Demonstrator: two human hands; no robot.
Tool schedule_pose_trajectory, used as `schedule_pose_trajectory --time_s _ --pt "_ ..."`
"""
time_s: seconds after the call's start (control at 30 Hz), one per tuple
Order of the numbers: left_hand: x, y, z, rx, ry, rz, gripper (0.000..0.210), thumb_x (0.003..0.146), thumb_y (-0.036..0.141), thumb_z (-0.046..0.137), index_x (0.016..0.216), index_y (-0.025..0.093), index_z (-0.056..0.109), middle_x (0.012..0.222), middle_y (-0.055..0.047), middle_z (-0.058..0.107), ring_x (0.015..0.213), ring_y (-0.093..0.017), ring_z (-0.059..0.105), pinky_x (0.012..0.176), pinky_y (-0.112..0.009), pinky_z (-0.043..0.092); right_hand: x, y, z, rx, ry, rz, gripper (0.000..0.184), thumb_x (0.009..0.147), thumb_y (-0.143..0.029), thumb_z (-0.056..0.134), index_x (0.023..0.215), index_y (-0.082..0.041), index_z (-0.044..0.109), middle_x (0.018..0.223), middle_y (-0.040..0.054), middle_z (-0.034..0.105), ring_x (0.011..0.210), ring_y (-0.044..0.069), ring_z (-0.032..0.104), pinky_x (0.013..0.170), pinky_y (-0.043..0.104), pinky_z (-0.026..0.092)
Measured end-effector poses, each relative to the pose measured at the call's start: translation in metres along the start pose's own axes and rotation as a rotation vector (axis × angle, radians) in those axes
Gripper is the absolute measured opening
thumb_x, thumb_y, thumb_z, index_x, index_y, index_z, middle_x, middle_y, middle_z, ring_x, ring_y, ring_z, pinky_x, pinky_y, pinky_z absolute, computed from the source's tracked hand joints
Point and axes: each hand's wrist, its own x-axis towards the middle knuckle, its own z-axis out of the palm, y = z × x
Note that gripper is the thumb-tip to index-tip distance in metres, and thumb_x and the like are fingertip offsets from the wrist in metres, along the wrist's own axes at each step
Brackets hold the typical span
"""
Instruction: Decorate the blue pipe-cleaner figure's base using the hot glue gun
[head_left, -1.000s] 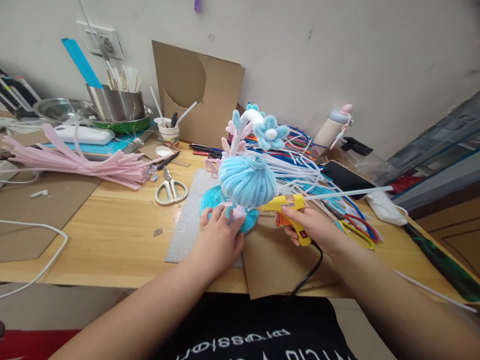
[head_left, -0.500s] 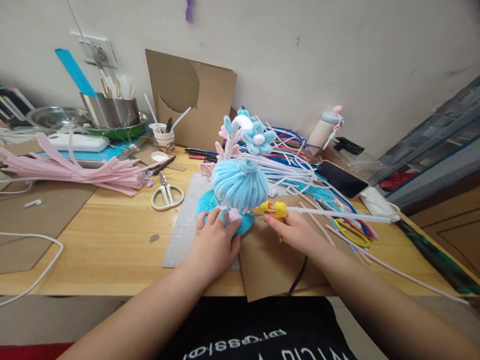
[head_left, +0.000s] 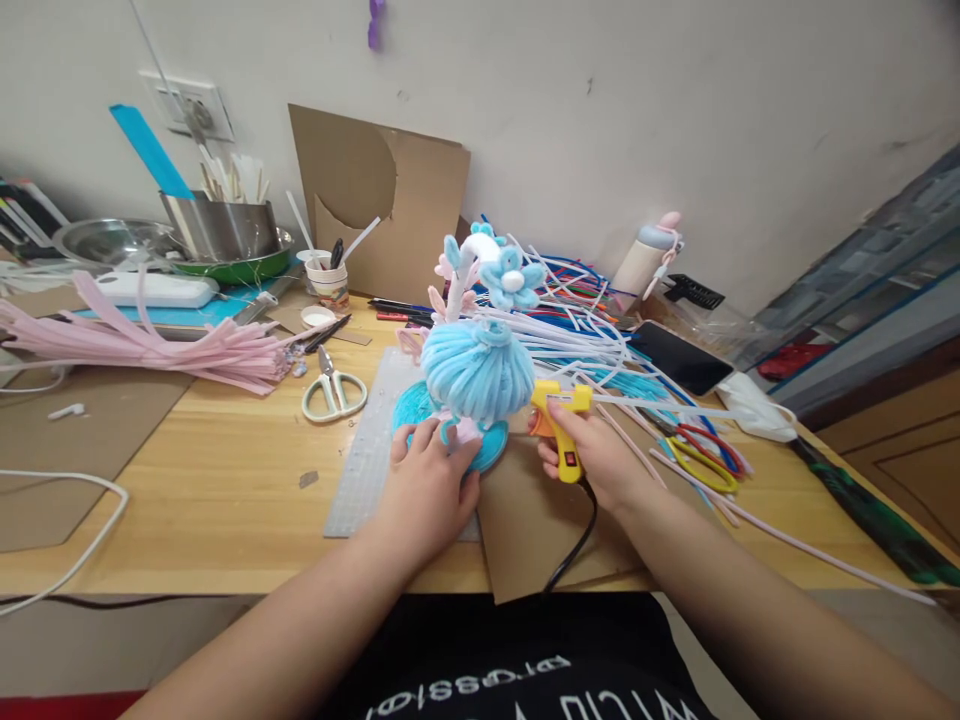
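Note:
In the middle stands a fuzzy pipe-cleaner craft point(head_left: 480, 368), with a domed light-blue shade, a white curved stem and a blue flower point(head_left: 513, 278) at its top. Its round blue base lies below, partly covered by my left hand point(head_left: 433, 475), whose fingers curl over the base and hold it. A yellow hot glue gun point(head_left: 564, 425) is gripped in my right hand point(head_left: 589, 455), just right of the shade. A long clear glue stick point(head_left: 660, 405) sticks out of its back, and a black cord hangs from its handle. The nozzle is hard to see against the shade.
A grey cutting mat point(head_left: 360, 470) and brown cardboard point(head_left: 517, 530) lie beneath the work. Pale-handled scissors point(head_left: 334, 395) and pink pipe cleaners point(head_left: 165, 350) are at left. Behind are white and blue pipe cleaners point(head_left: 577, 335), a phone point(head_left: 682, 357) and a bottle point(head_left: 641, 262).
My right hand has turned the glue gun more upright and shifted slightly right, so its handle and cord now show. My left hand stays on the base.

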Motion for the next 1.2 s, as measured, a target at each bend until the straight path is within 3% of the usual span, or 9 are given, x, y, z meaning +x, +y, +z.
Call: schedule_pose_trajectory --time_s 0.17,0.33,0.5,0.57,0.7,0.8,0.93,1.03,1.2 --pt "0.000 0.000 0.000 -0.017 -0.008 -0.004 0.030 0.085 0.029 0.051 0.113 0.029 0.061 0.117 -0.008 0.058 0.116 -0.031 0.044 0.100 -0.051 0.029 -0.033 -0.002 -0.021 0.156 -0.062 0.187 0.032 0.086 -0.050 0.052 0.085 -0.019 0.060 0.079 0.0012 0.059 0.043 0.005 0.040 0.038 0.019 0.037" --pt "0.000 -0.001 0.000 -0.026 0.002 -0.008 0.030 0.084 0.028 0.052 0.113 0.029 0.062 0.117 -0.008 0.058 0.117 -0.031 0.043 0.101 -0.051 0.028 -0.055 0.004 -0.051 -0.087 -0.117 0.387 0.052 0.086 -0.061 0.042 0.072 -0.015 0.059 0.064 0.0048 0.062 0.039 0.009 0.050 0.041 0.023 0.045" --pt "0.002 -0.001 0.000 -0.032 -0.003 -0.012 0.029 0.083 0.030 0.054 0.111 0.029 0.062 0.117 -0.008 0.058 0.116 -0.031 0.044 0.101 -0.051 0.026 -0.046 0.003 -0.063 -0.413 -0.170 0.534 0.060 0.085 -0.069 0.030 0.069 -0.016 0.054 0.052 0.0063 0.061 0.037 0.014 0.055 0.039 0.022 0.036" --pt "0.002 -0.001 0.000 -0.030 -0.002 -0.011 0.028 0.082 0.031 0.055 0.109 0.030 0.062 0.116 -0.007 0.058 0.117 -0.031 0.043 0.102 -0.051 0.025 -0.040 -0.005 -0.061 -0.732 -0.092 0.468 0.058 0.084 -0.069 0.033 0.067 -0.017 0.054 0.052 0.0056 0.061 0.039 0.014 0.053 0.040 0.023 0.033" --pt "0.002 -0.001 0.000 -0.021 -0.010 -0.012 0.027 0.082 0.031 0.055 0.108 0.030 0.062 0.115 -0.007 0.058 0.117 -0.031 0.043 0.102 -0.052 0.023 -0.030 -0.027 -0.051 -1.295 0.120 0.079 0.047 0.081 -0.058 0.050 0.054 -0.018 0.053 0.056 0.0038 0.057 0.049 0.013 0.052 0.042 0.022 0.028" --pt "0.002 -0.002 0.000 -0.013 -0.014 -0.008 0.029 0.082 0.031 0.055 0.110 0.031 0.062 0.114 -0.008 0.059 0.116 -0.031 0.044 0.101 -0.052 0.024 -0.019 -0.039 -0.037 -0.877 0.072 -0.003 0.031 0.083 -0.047 0.054 0.069 -0.020 0.054 0.059 -0.0007 0.057 0.045 0.010 0.051 0.042 0.021 0.036" --pt "0.003 -0.005 -0.001 -0.024 -0.005 0.011 0.029 0.082 0.032 0.055 0.110 0.032 0.062 0.113 -0.007 0.059 0.114 -0.031 0.045 0.100 -0.052 0.025 0.010 -0.042 -0.019 -0.003 -0.037 0.273 0.013 0.083 -0.028 0.061 0.092 -0.020 0.055 0.068 -0.0028 0.060 0.047 0.007 0.054 0.037 0.015 0.039" --pt "0.004 -0.008 -0.002 -0.045 -0.001 0.026 0.028 0.083 0.033 0.054 0.111 0.033 0.062 0.111 -0.005 0.059 0.112 -0.030 0.045 0.099 -0.051 0.026 0.036 -0.037 -0.009 0.117 -0.046 0.382 0.004 0.087 -0.020 0.055 0.089 -0.018 0.054 0.065 -0.0008 0.061 0.048 0.006 0.056 0.041 0.014 0.046" --pt "0.004 -0.010 -0.001 -0.060 0.003 0.029 0.028 0.084 0.033 0.055 0.111 0.033 0.062 0.108 -0.005 0.059 0.112 -0.031 0.045 0.099 -0.051 0.026 0.067 -0.025 -0.002 0.164 -0.090 0.329 0.011 0.090 -0.012 0.046 0.087 -0.016 0.056 0.067 0.0029 0.065 0.059 0.008 0.063 0.053 0.015 0.052"
